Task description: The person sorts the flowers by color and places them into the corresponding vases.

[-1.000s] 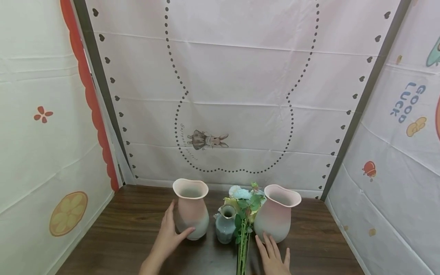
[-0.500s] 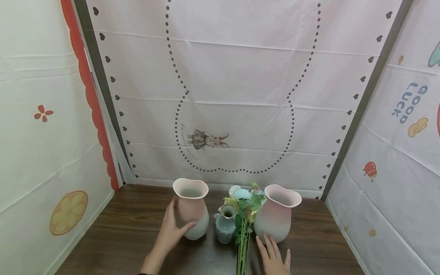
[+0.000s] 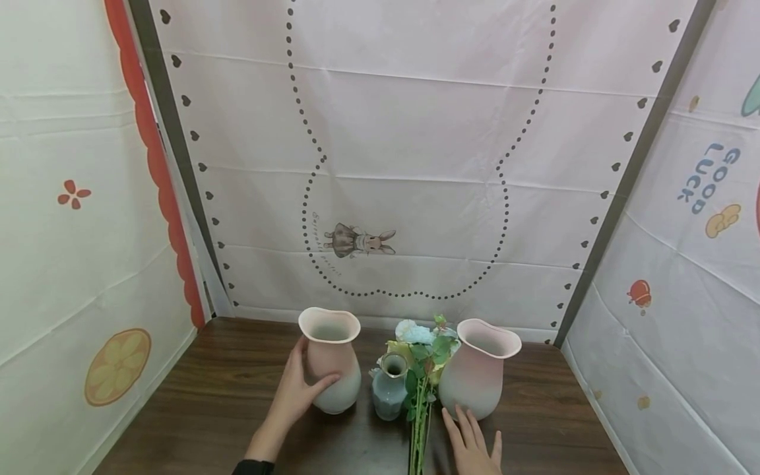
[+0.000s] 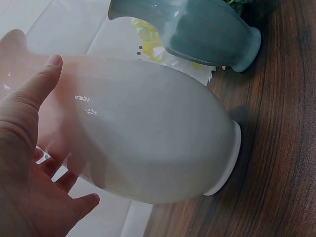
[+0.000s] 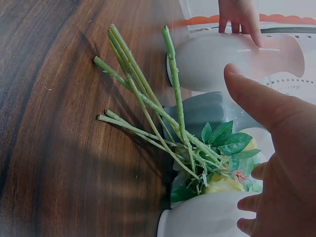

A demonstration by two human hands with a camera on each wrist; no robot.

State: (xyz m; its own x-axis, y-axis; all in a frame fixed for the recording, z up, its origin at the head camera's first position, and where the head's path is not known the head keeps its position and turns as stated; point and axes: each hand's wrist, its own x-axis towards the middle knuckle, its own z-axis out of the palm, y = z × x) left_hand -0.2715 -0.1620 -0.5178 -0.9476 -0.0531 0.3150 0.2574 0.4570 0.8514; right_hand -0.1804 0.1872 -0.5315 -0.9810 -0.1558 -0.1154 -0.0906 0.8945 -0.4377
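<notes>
On the left stands a pink-to-grey vase with a wavy rim. My left hand holds its side, the thumb across the front and the fingers round the far side; the left wrist view shows the thumb on the pink upper body. A matching vase stands on the right. My right hand rests at its lower front, fingers spread and straight, fingertips at the body. Between the two vases stand a small blue-grey vase and a bunch of artificial flowers, whose green stems point toward me.
Everything stands on a dark wood-grain table. A pale printed cloth hangs behind, with similar cloths on the left and right. The flower heads lie close to the small vase and the right vase.
My left hand has shifted slightly, its thumb moving up and to the right on the vase. A dark cuff has come into view. The right hand and the vases have stayed put.
</notes>
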